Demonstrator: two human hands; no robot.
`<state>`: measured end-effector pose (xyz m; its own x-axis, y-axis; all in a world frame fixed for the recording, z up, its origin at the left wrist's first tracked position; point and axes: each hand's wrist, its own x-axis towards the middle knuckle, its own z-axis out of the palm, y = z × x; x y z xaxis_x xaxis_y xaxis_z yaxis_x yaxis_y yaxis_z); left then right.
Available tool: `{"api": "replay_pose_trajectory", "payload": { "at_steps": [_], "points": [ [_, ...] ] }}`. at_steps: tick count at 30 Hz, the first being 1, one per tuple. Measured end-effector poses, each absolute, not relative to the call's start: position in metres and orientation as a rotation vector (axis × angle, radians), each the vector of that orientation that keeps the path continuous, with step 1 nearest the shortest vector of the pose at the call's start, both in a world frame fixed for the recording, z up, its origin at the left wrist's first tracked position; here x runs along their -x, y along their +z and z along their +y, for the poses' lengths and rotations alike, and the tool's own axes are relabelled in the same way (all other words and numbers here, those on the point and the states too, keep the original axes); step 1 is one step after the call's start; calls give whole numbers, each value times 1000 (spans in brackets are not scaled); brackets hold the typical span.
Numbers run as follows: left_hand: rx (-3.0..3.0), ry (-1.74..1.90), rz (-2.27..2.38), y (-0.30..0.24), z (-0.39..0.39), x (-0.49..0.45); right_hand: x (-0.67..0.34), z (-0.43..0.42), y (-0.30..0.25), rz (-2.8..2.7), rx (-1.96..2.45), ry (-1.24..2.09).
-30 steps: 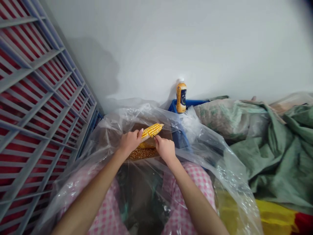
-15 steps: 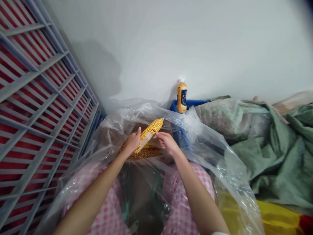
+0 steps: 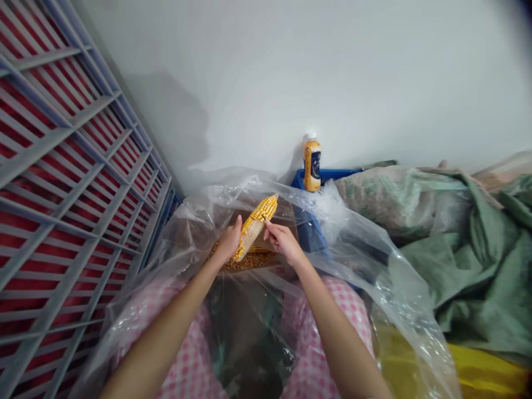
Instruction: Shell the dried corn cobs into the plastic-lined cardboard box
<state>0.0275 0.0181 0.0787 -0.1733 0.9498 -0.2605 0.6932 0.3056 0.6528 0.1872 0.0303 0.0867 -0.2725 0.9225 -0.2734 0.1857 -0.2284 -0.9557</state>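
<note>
My left hand [image 3: 228, 244] is wrapped around the lower end of a yellow corn cob [image 3: 256, 221], which slants up to the right with part of its side bare of kernels. My right hand [image 3: 281, 241] pinches at the cob's middle with thumb and fingertips. Under both hands a brown cardboard box [image 3: 287, 213] holds a layer of loose kernels [image 3: 245, 262]. A clear plastic sheet [image 3: 357, 260] lies over my lap and around the box.
A grey metal rack with red panels [image 3: 66, 183] stands at the left. An orange bottle [image 3: 311, 163] rests on a blue crate [image 3: 305, 227] by the white wall. Green sacks [image 3: 449, 233] are piled at the right, with yellow material [image 3: 490, 377] below.
The cob has tilted more upright and shifted slightly. My right hand has moved up from below the cob to pinch at its middle. My left hand keeps its grip.
</note>
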Motion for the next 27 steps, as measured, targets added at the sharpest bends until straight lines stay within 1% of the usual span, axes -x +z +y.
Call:
{"api": "replay_pose_trajectory", "payload": {
  "at_steps": [1, 5, 8, 13, 18, 23, 27],
  "points": [
    [-1474, 526, 1973, 81, 20, -25, -192, 31, 89, -1537, 1417, 1444],
    [-1482, 510, 1976, 89, 24, -17, -206, 29, 103, -1949, 1683, 740],
    [-1508, 494, 1982, 92, 24, -15, -208, 24, 110, -2115, 1829, 490],
    [-1516, 468, 2001, 91, 24, -15, -207, 21, 114, -2217, 1896, 333],
    [-1554, 414, 2034, 92, 23, -14, -207, 20, 116, -2255, 1938, 298],
    [-1706, 244, 2142, 89, 15, -22, -204, 16, 118, -2346, 2056, 304],
    [-1860, 111, 2132, 81, 8, -30, -202, 16, 110, -2477, 2056, 284]
  ]
}}
